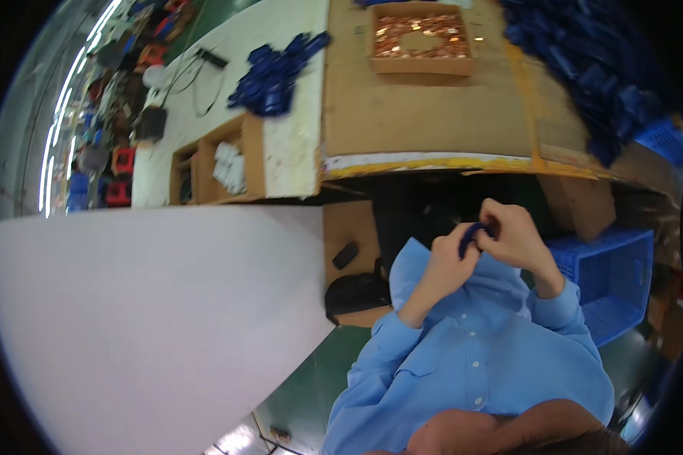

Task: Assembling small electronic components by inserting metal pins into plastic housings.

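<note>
Over my lap, in front of the table edge, both hands are closed on a small dark blue curved piece (469, 238). My left hand (449, 262) grips its lower left side. My right hand (514, 233) pinches the other end with bent fingers, thumb and fingertips close to the left hand's. The fingers cover part of the piece, so its full shape and exact kind cannot be made out. Both forearms, in light blue sleeves, come up from below.
A cardboard-covered table (425, 114) bears an open box of copper-coloured small parts (421, 36). Dark blue pieces are heaped at right (584, 68) and in a smaller pile (273, 76) at left. A blue crate (607, 280) stands right of me; a white panel (152, 318) fills the left.
</note>
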Action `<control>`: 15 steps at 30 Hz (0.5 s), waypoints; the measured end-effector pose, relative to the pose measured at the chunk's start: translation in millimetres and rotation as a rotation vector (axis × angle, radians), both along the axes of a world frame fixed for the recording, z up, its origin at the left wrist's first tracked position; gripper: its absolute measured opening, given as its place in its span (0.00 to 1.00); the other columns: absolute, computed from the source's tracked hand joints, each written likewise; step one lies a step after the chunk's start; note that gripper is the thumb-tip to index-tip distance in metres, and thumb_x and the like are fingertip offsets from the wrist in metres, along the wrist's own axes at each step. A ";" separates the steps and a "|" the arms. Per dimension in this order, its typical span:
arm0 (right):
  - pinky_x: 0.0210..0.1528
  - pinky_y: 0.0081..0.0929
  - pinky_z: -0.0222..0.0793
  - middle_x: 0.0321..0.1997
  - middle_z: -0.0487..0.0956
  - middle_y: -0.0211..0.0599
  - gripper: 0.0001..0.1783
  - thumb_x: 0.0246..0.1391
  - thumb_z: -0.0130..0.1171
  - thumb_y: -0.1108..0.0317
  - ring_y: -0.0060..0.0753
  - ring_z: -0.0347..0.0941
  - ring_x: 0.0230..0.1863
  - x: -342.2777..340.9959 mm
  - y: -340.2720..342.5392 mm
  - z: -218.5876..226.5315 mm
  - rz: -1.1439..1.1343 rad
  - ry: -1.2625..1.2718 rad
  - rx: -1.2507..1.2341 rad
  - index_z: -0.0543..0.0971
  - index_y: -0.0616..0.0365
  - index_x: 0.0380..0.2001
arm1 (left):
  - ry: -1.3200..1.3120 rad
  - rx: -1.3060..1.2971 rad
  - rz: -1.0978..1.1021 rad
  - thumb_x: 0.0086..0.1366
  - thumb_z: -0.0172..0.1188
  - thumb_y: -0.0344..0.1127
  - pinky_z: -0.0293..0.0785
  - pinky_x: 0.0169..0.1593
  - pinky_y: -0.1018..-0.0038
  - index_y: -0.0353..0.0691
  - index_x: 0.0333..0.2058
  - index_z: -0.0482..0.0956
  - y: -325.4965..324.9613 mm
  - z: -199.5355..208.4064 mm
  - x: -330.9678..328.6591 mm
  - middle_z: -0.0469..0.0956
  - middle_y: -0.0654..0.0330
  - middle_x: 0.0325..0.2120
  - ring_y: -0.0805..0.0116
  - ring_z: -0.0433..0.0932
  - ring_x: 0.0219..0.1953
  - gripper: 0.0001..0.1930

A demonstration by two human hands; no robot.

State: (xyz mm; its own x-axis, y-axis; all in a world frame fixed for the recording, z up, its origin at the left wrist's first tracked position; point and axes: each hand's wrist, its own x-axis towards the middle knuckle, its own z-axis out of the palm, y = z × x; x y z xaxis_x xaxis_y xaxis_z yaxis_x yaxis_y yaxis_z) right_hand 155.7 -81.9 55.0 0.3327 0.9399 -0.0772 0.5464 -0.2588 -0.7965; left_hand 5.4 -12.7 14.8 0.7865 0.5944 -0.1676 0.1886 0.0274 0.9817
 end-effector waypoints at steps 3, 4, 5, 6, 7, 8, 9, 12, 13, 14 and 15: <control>0.26 0.40 0.66 0.21 0.74 0.44 0.11 0.40 0.61 0.67 0.50 0.73 0.26 -0.2 -0.5 -1.3 -0.078 -0.056 0.017 0.71 0.57 0.26 | 0.065 0.084 -0.003 0.60 0.55 0.31 0.74 0.32 0.64 0.34 0.44 0.74 4.3 -0.1 -4.9 0.79 0.46 0.27 0.50 0.81 0.29 0.13; 0.25 0.37 0.65 0.21 0.73 0.44 0.10 0.40 0.61 0.68 0.49 0.72 0.24 2.6 0.9 -4.5 -0.127 -0.055 0.063 0.71 0.58 0.26 | 0.070 0.125 -0.010 0.60 0.55 0.31 0.75 0.33 0.65 0.33 0.44 0.73 6.8 -1.0 -4.9 0.80 0.46 0.28 0.50 0.81 0.30 0.14; 0.24 0.35 0.64 0.20 0.72 0.44 0.10 0.40 0.61 0.69 0.47 0.72 0.23 4.9 2.1 -10.3 -0.177 -0.059 0.111 0.70 0.58 0.26 | 0.114 0.169 -0.008 0.60 0.56 0.32 0.75 0.33 0.68 0.33 0.45 0.73 9.9 2.3 -5.8 0.80 0.46 0.28 0.53 0.82 0.29 0.15; 0.25 0.34 0.66 0.20 0.73 0.42 0.10 0.41 0.62 0.68 0.45 0.72 0.23 4.9 3.2 -17.1 -0.207 -0.079 0.138 0.72 0.58 0.26 | 0.132 0.154 0.001 0.61 0.55 0.32 0.75 0.33 0.71 0.34 0.45 0.73 12.7 -9.6 -12.3 0.81 0.47 0.30 0.59 0.82 0.29 0.14; 0.26 0.32 0.68 0.21 0.74 0.40 0.11 0.41 0.63 0.67 0.41 0.73 0.23 4.7 4.8 -18.8 -0.193 -0.027 0.130 0.73 0.58 0.26 | 0.152 0.146 0.019 0.62 0.55 0.31 0.75 0.34 0.73 0.33 0.45 0.74 19.5 -13.0 -18.5 0.82 0.49 0.31 0.68 0.81 0.30 0.13; 0.27 0.30 0.69 0.21 0.74 0.38 0.12 0.43 0.66 0.66 0.37 0.74 0.24 4.9 6.3 -20.5 -0.145 0.002 0.100 0.74 0.58 0.27 | 0.091 0.107 0.067 0.63 0.55 0.30 0.74 0.34 0.75 0.31 0.43 0.75 25.2 -15.5 -21.4 0.82 0.55 0.29 0.74 0.78 0.29 0.12; 0.29 0.28 0.70 0.23 0.75 0.37 0.14 0.44 0.68 0.64 0.33 0.74 0.25 4.1 6.3 -20.6 -0.150 0.095 0.130 0.75 0.59 0.29 | 0.071 0.032 0.087 0.63 0.55 0.29 0.73 0.34 0.77 0.31 0.43 0.75 35.0 -18.0 -25.9 0.80 0.59 0.29 0.77 0.75 0.29 0.11; 0.32 0.27 0.71 0.26 0.74 0.37 0.15 0.46 0.68 0.65 0.31 0.72 0.26 18.3 -0.1 -24.4 -0.211 0.162 0.211 0.75 0.63 0.32 | 0.153 -0.012 0.254 0.64 0.59 0.33 0.61 0.20 0.86 0.38 0.45 0.76 84.2 -0.6 -28.4 0.75 0.66 0.28 0.85 0.67 0.21 0.12; 0.32 0.26 0.71 0.26 0.74 0.37 0.14 0.46 0.67 0.67 0.30 0.71 0.27 26.5 -4.4 -25.3 -0.266 0.128 0.246 0.75 0.63 0.32 | 0.141 -0.002 0.359 0.64 0.60 0.36 0.62 0.20 0.86 0.38 0.44 0.76 104.3 10.5 -23.8 0.74 0.65 0.27 0.84 0.66 0.19 0.13; 0.31 0.27 0.71 0.26 0.74 0.37 0.15 0.46 0.67 0.66 0.31 0.71 0.26 36.9 -10.4 -28.8 -0.336 0.121 0.254 0.75 0.62 0.33 | 0.155 0.041 0.462 0.65 0.60 0.39 0.62 0.19 0.86 0.37 0.44 0.75 131.4 11.9 -22.4 0.73 0.65 0.26 0.83 0.66 0.18 0.14; 0.31 0.28 0.70 0.26 0.74 0.37 0.15 0.46 0.67 0.64 0.31 0.71 0.26 47.5 -16.4 -31.6 -0.395 0.116 0.260 0.75 0.61 0.33 | 0.135 0.129 0.498 0.65 0.60 0.41 0.61 0.19 0.86 0.37 0.43 0.75 162.5 11.8 -25.2 0.74 0.65 0.25 0.83 0.66 0.18 0.15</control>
